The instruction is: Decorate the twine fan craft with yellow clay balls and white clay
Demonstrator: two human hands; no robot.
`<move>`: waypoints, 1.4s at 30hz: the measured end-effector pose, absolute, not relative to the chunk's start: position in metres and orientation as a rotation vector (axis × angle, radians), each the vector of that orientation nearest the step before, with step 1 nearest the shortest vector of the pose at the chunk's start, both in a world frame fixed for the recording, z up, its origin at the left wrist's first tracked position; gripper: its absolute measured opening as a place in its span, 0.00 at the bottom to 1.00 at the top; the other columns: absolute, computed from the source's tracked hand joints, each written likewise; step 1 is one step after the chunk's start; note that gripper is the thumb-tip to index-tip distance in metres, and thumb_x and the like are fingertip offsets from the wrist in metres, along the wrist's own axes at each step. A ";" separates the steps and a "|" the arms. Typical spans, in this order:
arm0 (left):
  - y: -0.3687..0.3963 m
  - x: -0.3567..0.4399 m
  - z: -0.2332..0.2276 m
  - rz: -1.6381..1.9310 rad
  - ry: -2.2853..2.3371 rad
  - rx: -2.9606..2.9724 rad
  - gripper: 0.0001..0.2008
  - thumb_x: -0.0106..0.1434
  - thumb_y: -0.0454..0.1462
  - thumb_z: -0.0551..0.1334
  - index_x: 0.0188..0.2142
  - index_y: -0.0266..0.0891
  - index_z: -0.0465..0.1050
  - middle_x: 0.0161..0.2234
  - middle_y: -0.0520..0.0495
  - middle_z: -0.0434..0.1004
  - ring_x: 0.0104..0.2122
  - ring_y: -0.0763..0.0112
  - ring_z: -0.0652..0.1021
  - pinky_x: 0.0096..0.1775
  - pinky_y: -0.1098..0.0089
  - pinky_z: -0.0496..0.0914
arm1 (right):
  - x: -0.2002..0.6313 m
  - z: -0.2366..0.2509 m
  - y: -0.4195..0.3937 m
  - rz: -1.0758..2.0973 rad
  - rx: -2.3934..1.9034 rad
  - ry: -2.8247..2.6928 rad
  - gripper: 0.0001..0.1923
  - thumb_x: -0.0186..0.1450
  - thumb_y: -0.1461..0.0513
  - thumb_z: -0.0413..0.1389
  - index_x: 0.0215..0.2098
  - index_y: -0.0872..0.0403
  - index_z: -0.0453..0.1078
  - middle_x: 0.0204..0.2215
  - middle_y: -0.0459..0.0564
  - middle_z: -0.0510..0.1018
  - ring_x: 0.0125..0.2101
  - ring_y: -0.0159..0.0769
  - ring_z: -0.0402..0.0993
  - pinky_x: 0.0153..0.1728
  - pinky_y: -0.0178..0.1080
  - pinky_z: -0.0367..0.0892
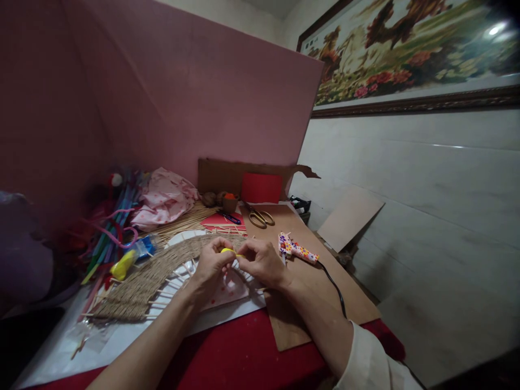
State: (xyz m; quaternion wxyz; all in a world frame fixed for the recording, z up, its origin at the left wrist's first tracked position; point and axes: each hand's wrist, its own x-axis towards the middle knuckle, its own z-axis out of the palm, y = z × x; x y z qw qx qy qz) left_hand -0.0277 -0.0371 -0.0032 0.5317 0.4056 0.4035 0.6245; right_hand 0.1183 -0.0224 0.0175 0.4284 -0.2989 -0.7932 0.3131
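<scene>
Rightward, glue gun (298,252) crowds the hands (262,262).

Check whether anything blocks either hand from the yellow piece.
Nothing visible does: the left hand and right hand both pinch the yellow piece, and the woven twine band lies below, not between them.

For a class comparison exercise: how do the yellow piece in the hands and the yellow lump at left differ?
The yellow piece shows smaller than the yellow lump. The yellow piece is held by the left hand and right hand; the yellow lump lies beside the blue packet. Both are yellow.
</scene>
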 end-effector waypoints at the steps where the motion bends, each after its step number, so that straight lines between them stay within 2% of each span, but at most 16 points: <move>1: -0.037 -0.028 -0.002 1.519 0.955 0.932 0.10 0.40 0.30 0.65 0.23 0.37 0.66 0.14 0.58 0.65 0.12 0.82 0.62 0.15 0.79 0.53 | 0.119 0.018 -0.022 0.999 -0.743 -1.861 0.06 0.54 0.63 0.59 0.23 0.55 0.67 0.18 0.43 0.68 0.19 0.28 0.62 0.22 0.32 0.59; 4: -0.037 -0.028 0.004 1.556 0.885 0.806 0.13 0.40 0.33 0.69 0.28 0.35 0.71 0.19 0.54 0.70 0.15 0.82 0.65 0.17 0.79 0.56 | 0.122 0.021 -0.019 1.529 -0.636 -1.461 0.11 0.56 0.55 0.60 0.26 0.55 0.67 0.17 0.41 0.67 0.15 0.25 0.59 0.16 0.31 0.58; 6: -0.037 -0.030 0.005 1.524 0.841 0.791 0.16 0.40 0.37 0.71 0.29 0.33 0.73 0.22 0.50 0.74 0.17 0.81 0.67 0.19 0.78 0.58 | 0.123 0.022 -0.017 1.588 -0.605 -1.348 0.14 0.54 0.54 0.62 0.29 0.56 0.69 0.19 0.42 0.69 0.16 0.24 0.60 0.16 0.30 0.60; 11: -0.040 -0.031 0.003 1.405 0.861 0.920 0.19 0.46 0.48 0.70 0.25 0.33 0.73 0.15 0.54 0.64 0.13 0.83 0.61 0.14 0.79 0.49 | 0.119 0.019 -0.015 1.424 -0.639 -1.416 0.14 0.53 0.56 0.63 0.32 0.56 0.71 0.21 0.43 0.72 0.18 0.25 0.65 0.19 0.30 0.65; 15: -0.041 -0.030 0.000 1.392 0.888 1.013 0.18 0.46 0.48 0.69 0.22 0.35 0.70 0.13 0.56 0.62 0.12 0.84 0.58 0.14 0.79 0.48 | 0.113 0.015 -0.015 1.374 -0.653 -1.419 0.15 0.50 0.56 0.65 0.29 0.55 0.68 0.21 0.42 0.71 0.18 0.27 0.66 0.18 0.31 0.66; 18: -0.040 -0.030 -0.002 1.387 0.915 1.039 0.18 0.45 0.46 0.71 0.20 0.34 0.68 0.13 0.56 0.62 0.13 0.83 0.59 0.15 0.79 0.50 | 0.111 0.011 -0.016 1.351 -0.675 -1.428 0.14 0.51 0.56 0.65 0.27 0.55 0.68 0.20 0.41 0.70 0.16 0.26 0.65 0.16 0.32 0.64; 26: -0.039 -0.033 -0.003 1.346 0.945 1.074 0.16 0.46 0.45 0.70 0.22 0.34 0.72 0.13 0.55 0.64 0.12 0.84 0.59 0.15 0.78 0.51 | 0.111 0.009 -0.022 1.133 -0.679 -1.616 0.05 0.57 0.60 0.59 0.28 0.54 0.73 0.22 0.44 0.71 0.20 0.28 0.65 0.21 0.33 0.63; 31: -0.040 -0.032 -0.001 1.407 0.885 0.962 0.17 0.47 0.46 0.70 0.22 0.35 0.70 0.14 0.55 0.65 0.13 0.83 0.60 0.15 0.78 0.50 | 0.112 0.005 -0.020 1.042 -0.721 -1.632 0.10 0.58 0.62 0.58 0.38 0.54 0.71 0.22 0.43 0.70 0.20 0.28 0.65 0.22 0.32 0.63; 36: -0.040 -0.031 -0.002 1.389 0.905 1.026 0.20 0.47 0.49 0.68 0.19 0.34 0.67 0.13 0.54 0.64 0.12 0.83 0.59 0.16 0.78 0.49 | 0.114 0.007 -0.022 0.766 -0.762 -1.791 0.02 0.59 0.63 0.58 0.31 0.54 0.72 0.23 0.45 0.73 0.24 0.30 0.68 0.26 0.33 0.64; 39: -0.041 -0.030 -0.001 1.369 0.942 1.048 0.22 0.49 0.53 0.65 0.20 0.34 0.69 0.13 0.53 0.63 0.12 0.82 0.59 0.16 0.77 0.48 | 0.116 0.011 -0.023 0.610 -0.701 -1.851 0.03 0.60 0.66 0.57 0.30 0.54 0.73 0.26 0.47 0.75 0.29 0.32 0.70 0.30 0.34 0.65; 42: -0.042 -0.030 0.001 1.338 0.998 1.092 0.22 0.48 0.52 0.66 0.21 0.34 0.70 0.14 0.54 0.63 0.13 0.82 0.59 0.17 0.77 0.48 | 0.118 0.013 -0.022 0.517 -0.643 -1.866 0.04 0.59 0.68 0.57 0.29 0.54 0.73 0.27 0.47 0.74 0.30 0.33 0.70 0.32 0.34 0.65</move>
